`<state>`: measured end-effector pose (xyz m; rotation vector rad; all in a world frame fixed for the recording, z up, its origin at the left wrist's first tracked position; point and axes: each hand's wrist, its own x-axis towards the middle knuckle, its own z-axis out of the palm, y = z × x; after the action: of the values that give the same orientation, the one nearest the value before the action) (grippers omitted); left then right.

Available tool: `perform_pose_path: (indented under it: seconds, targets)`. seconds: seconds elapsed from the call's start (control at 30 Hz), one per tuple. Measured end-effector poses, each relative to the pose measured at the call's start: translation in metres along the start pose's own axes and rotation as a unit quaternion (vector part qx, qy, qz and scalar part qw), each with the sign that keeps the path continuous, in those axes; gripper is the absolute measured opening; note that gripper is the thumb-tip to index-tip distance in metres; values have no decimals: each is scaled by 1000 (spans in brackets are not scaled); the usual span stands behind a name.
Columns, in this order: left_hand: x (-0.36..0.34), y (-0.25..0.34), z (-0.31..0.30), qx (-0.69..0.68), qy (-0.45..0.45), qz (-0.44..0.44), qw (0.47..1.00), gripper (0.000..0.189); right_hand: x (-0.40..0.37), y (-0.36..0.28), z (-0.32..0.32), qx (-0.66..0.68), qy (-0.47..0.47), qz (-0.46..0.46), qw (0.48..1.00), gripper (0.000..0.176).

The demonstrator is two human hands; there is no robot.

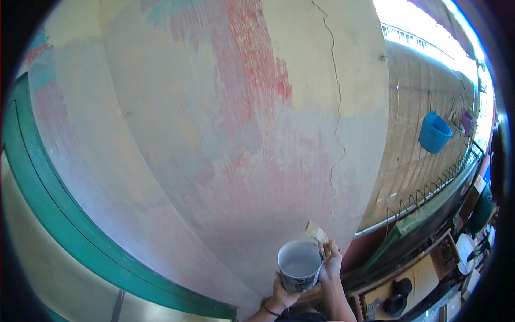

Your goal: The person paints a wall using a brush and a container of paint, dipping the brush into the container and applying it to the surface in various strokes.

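A paint pot (299, 266) with pale greyish-white paint inside and smeared outer sides is at the bottom centre. My left hand (284, 292) is wrapped round its lower left side. Just right of the rim, my right hand (330, 257) grips a paintbrush (316, 231), its pale bristles pointing up and left, apart from the wall. Behind them rises a wall (214, 134) with patchy cream, pinkish, grey and red paint and a long crack (337, 80) on the right.
A green frame (70, 201) curves along the left. At the right, a blue bucket (434, 132) hangs on a brown woven panel (413, 96). Below are wire hooks, a green-edged board (407, 222), and a wooden surface (424, 279) holding a black object (397, 298).
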<state>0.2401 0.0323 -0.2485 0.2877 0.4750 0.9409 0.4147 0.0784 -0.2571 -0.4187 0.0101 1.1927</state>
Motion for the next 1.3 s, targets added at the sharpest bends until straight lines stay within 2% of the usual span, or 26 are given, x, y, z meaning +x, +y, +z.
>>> perform_pose_path:
  seconds: [0.1,0.13,0.2,0.4,0.6,0.77,0.83,0.93,1.03,1.07,1.1,1.17,1.27,1.3]
  targets:
    - [5,-5,-5,-26,-15,-31,999,96,-7,-9,21,-8,19,-9,1000,18]
    - [-3,-3,13,-30,6,-25,999,85,-13,-11,33,-15,27,-16,999,18]
    - [-4,-7,14,-36,17,-17,999,85,-13,-14,38,-21,29,-11,999,19]
    - [2,-11,17,-79,-37,-10,996,83,-13,-19,52,-16,35,24,999,20]
    - [7,-6,20,-150,-157,-9,976,82,-6,-38,65,-9,-18,34,999,19]
    - [-2,2,8,-192,-292,10,937,80,-12,-40,63,-52,-42,30,997,19]
    - [-3,4,0,-197,-278,19,940,80,-16,-41,67,-72,-53,20,996,22]
    - [-6,1,-16,-208,-146,28,967,82,-16,-45,71,-107,-82,-11,991,27]
    - [-6,4,-26,-239,-118,16,964,74,-13,-50,67,-150,-143,-40,977,27]
    - [-9,0,-31,-247,-148,39,957,68,-9,-52,67,-170,-180,-56,967,24]
    - [-12,-1,-33,-195,-100,55,974,71,-10,-51,68,-190,-214,-66,956,22]
    - [-13,-2,-33,-97,4,68,993,77,-39,-53,98,-302,-199,-121,924,23]
    - [-13,-6,-36,-115,-12,86,989,75,-57,-61,115,-459,-216,-189,841,28]
    - [-9,-10,-44,-105,-21,98,989,74,-63,-62,119,-442,-237,-198,842,27]
